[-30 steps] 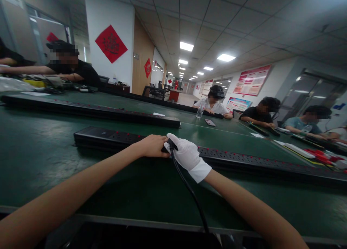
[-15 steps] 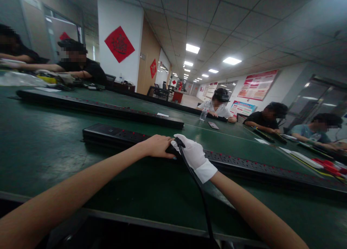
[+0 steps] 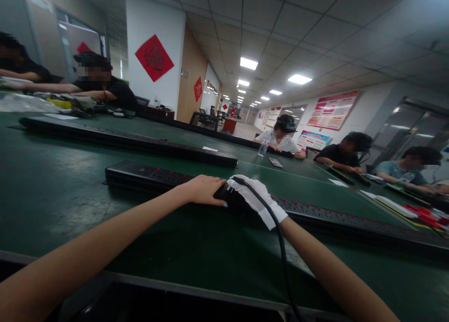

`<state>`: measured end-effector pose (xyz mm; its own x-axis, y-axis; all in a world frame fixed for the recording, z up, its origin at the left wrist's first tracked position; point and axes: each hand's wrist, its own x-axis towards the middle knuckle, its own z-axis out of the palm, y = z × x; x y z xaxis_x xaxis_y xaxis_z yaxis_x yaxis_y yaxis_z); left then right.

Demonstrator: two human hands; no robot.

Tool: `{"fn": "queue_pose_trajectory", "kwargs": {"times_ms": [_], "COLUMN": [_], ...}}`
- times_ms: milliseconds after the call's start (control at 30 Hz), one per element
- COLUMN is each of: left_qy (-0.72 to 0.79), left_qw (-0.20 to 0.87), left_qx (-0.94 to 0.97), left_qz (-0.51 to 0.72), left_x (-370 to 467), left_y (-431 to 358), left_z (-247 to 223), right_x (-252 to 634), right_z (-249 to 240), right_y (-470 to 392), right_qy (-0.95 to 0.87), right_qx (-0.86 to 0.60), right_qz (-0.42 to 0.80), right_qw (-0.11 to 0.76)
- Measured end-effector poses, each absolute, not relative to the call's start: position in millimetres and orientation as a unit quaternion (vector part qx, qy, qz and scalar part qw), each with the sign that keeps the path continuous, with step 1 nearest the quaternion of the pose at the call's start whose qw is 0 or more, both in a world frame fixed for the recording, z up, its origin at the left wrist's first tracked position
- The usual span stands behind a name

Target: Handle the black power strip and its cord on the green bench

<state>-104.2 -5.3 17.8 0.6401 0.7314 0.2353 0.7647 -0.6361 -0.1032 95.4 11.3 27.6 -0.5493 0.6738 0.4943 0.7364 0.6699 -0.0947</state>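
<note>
The black cable (image 3: 285, 261) rises from the near edge of the green worktop (image 3: 168, 254), passes over the white-gloved right hand (image 3: 253, 198) and ends at a black plug (image 3: 240, 180). The fingers of the right hand pinch this plug above the power strip (image 3: 326, 217), with pale pins showing on the side toward the left hand (image 3: 206, 190). The left hand, bare, lies across the power strip just beside the plug: the fingers extend over the top face and the thumb lies along the near side; how firmly they close cannot be told. The power strip is long and black, with a row of sockets and red dots, and lies flat on the worktop. Beyond it, apart, lies a second power strip (image 3: 129, 142). Farther back are a phone (image 3: 275, 162), a clear bottle (image 3: 263, 147) and a seated person in white (image 3: 286, 143).
</note>
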Motion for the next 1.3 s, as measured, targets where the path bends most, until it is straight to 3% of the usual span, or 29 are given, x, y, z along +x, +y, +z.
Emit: {"fn": "queue_pose_trajectory", "kwargs": {"times_ms": [500, 967, 1300], "left_qy": [-0.442, -0.436, -0.438], "left_qw": [0.109, 0.086, 0.084], "left_qx": [-0.888, -0.893, -0.892], "left_qz": [-0.065, -0.070, -0.073], "left_x": [-101.0, -101.7, -101.1], "left_y": [-5.8, -6.3, -5.1], "left_z": [17.7, 19.8, 18.2], "right_x": [68.1, 73.7, 74.3], "right_z": [13.0, 13.7, 0.8], "right_y": [-20.5, -20.3, -21.7], "right_qy": [-0.858, -0.845, -0.864], "right_qx": [-0.391, -0.422, -0.379], "right_qz": [-0.272, -0.254, -0.163], "right_qw": [0.193, 0.208, 0.289]}}
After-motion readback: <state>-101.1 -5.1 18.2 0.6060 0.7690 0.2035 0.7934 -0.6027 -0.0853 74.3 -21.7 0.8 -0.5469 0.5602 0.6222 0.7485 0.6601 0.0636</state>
